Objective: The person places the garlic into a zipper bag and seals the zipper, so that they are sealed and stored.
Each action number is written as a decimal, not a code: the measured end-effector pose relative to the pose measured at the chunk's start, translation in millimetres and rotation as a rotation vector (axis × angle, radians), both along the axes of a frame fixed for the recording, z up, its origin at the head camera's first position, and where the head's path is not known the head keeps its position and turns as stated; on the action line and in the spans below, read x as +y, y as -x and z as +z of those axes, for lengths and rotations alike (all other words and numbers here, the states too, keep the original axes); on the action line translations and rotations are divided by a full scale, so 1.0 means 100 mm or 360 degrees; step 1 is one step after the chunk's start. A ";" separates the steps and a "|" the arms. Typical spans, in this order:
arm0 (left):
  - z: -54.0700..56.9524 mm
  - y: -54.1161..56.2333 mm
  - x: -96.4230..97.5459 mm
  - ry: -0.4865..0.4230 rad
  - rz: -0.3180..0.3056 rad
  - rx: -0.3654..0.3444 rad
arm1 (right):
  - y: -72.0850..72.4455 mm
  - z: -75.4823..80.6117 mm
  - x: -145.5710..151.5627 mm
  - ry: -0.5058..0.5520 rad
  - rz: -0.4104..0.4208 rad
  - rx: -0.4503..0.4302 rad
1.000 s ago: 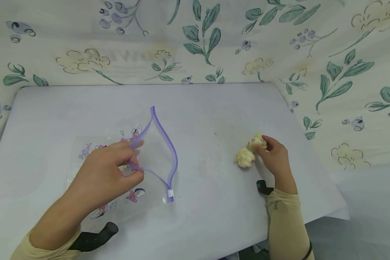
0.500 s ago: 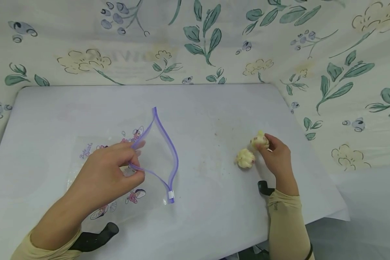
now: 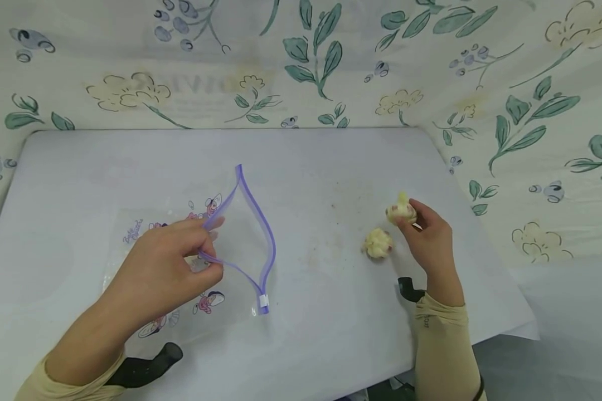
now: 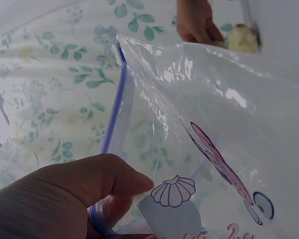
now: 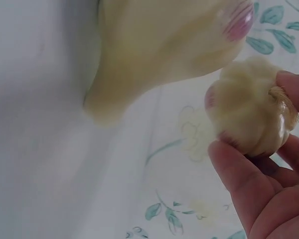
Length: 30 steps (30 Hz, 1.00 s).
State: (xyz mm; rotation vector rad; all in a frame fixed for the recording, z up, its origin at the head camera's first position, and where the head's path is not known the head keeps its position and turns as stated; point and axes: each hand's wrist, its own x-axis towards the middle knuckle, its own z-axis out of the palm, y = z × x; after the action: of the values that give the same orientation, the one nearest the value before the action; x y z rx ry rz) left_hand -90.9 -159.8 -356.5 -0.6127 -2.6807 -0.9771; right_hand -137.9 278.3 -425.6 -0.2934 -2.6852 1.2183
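At the left of the worktop (image 3: pixel 311 328), the left hand (image 3: pixel 168 267) pinched one side of a clear printed bag (image 3: pixel 208 303) between thumb and fingers, its purple rim (image 3: pixel 272 239) spread apart, with a white slider (image 3: pixel 263 301) at the near end. Well apart to the right, a garlic bulb (image 3: pixel 378 244) lay on the worktop. Just beyond it, the right hand (image 3: pixel 430 235) gripped a second bulb (image 3: pixel 400 214) between thumb and fingers, stem pointing away from the person.
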 end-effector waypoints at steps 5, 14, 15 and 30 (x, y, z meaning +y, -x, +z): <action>0.00 0.00 -0.01 -0.0009 -0.0012 0.0030 | 0.00 0.03 -0.04 0.0015 0.0001 -0.0004; 0.02 0.00 -0.01 -0.0019 -0.0011 -0.0020 | -0.02 0.08 -0.12 0.0061 0.0014 0.0005; 0.02 0.00 -0.01 -0.0013 -0.0009 -0.0021 | -0.02 0.08 -0.13 0.0063 0.0018 0.0008; 0.00 0.01 -0.01 -0.0020 -0.0042 0.0002 | -0.04 0.20 -0.30 0.0060 0.0150 0.0210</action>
State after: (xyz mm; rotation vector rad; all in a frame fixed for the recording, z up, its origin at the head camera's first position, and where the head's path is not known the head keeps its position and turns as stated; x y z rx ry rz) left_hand -91.8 -160.6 -356.6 -0.6480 -2.6696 -0.9992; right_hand -133.9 248.6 -406.1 -0.0887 -2.5920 1.2679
